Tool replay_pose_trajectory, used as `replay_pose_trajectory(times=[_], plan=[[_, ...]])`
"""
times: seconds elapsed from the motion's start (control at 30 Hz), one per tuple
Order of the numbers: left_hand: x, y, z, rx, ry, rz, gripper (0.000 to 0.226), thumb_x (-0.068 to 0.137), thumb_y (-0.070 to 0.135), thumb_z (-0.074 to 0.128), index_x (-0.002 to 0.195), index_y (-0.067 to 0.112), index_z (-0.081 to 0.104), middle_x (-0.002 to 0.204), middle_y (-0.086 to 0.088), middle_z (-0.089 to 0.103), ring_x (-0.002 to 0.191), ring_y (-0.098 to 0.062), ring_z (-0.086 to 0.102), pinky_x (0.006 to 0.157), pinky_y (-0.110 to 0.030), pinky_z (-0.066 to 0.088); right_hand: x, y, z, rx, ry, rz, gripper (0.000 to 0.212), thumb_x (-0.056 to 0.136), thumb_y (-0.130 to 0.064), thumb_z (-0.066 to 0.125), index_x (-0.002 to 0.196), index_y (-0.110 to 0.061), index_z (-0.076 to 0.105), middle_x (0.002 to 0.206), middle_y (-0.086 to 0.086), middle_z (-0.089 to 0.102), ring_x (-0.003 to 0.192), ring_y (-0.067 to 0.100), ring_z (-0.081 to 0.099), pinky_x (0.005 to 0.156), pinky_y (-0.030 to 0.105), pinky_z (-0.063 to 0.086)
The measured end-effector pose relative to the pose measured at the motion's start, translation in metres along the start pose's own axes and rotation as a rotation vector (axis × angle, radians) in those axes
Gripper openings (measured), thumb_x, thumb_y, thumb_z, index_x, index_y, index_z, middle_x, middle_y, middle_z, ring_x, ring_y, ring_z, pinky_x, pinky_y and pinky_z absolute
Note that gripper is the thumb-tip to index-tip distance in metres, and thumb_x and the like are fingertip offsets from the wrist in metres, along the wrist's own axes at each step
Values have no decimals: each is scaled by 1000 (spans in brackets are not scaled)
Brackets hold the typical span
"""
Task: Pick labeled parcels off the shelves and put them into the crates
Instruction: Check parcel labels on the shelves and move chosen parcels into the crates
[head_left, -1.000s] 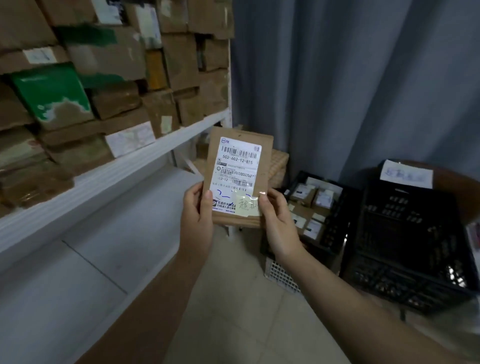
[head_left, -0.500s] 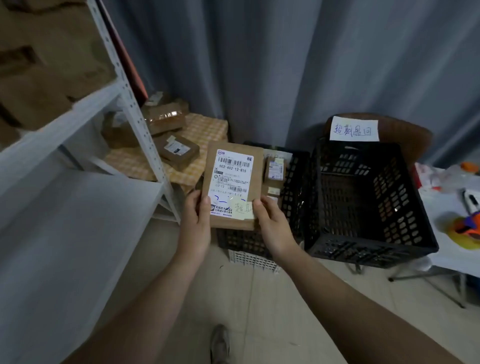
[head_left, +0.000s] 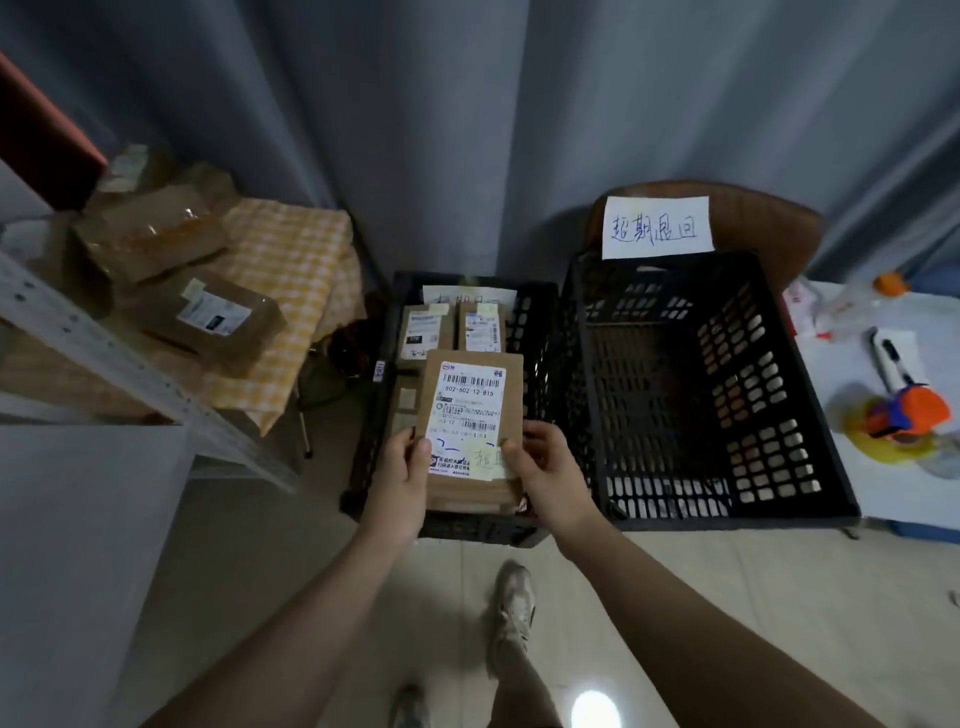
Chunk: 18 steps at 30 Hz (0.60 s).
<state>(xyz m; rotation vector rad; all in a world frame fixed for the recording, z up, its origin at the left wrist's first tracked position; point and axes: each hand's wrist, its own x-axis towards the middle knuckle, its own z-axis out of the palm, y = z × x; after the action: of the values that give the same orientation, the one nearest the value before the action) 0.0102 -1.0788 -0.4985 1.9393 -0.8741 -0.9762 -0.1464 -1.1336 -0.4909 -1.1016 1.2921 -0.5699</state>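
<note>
A flat brown parcel (head_left: 470, 395) with a white barcode label and a yellow sticky note is held upright in both hands. My left hand (head_left: 399, 480) grips its lower left edge; my right hand (head_left: 546, 470) grips its lower right edge, thumb on the note. The parcel hangs over the left black crate (head_left: 371, 415), which holds several labeled parcels (head_left: 451, 330). A larger black crate (head_left: 675, 395) stands to the right, nothing visible inside it, with a handwritten paper sign (head_left: 655, 226) behind.
A white metal shelf frame (head_left: 130, 374) runs along the left. Behind it, brown parcels (head_left: 208, 317) lie on a yellow checked cloth. At right, a white table (head_left: 893, 467) carries a tape dispenser (head_left: 904, 413) and a pen. My shoes (head_left: 511, 608) stand on the tiled floor.
The view has swung from the shelves to the crates and tilted down. Both hands keep hold of the parcel, which now sits lower, over the left crate.
</note>
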Motion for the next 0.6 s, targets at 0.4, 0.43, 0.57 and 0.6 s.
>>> replay_pose_trajectory(times=[0.4, 0.43, 0.57, 0.6], plan=[[156, -36, 101, 248, -235, -151, 29, 99, 40, 42, 125, 28, 46, 119, 2, 63, 96, -14, 60, 86, -38, 51, 169, 44, -30, -444, -22, 110, 69, 97, -15, 47, 152, -26, 7, 139, 7, 34, 84, 7, 50, 67, 19, 47], [168, -42, 108, 251, -256, -148, 27, 99, 35, 44, 123, 25, 50, 120, 2, 62, 97, -12, 59, 87, -35, 50, 180, 50, -28, -477, -22, 117, 70, 98, -14, 44, 152, -30, 3, 137, 10, 34, 83, 10, 51, 69, 25, 51], [212, -65, 130, 333, -323, -109, 30, 98, 25, 50, 126, 15, 52, 121, -1, 62, 105, -17, 59, 85, -31, 48, 224, 80, -20, -643, -37, 140, 72, 93, -4, 37, 151, -30, 2, 129, 17, 37, 96, 25, 54, 81, 41, 56], [221, -75, 133, 355, -322, -122, 32, 97, 25, 51, 127, 15, 50, 123, -2, 61, 108, -20, 59, 88, -34, 49, 235, 89, -17, -687, -45, 138, 72, 93, -3, 39, 151, -26, 5, 131, 19, 36, 100, 27, 54, 84, 42, 55]])
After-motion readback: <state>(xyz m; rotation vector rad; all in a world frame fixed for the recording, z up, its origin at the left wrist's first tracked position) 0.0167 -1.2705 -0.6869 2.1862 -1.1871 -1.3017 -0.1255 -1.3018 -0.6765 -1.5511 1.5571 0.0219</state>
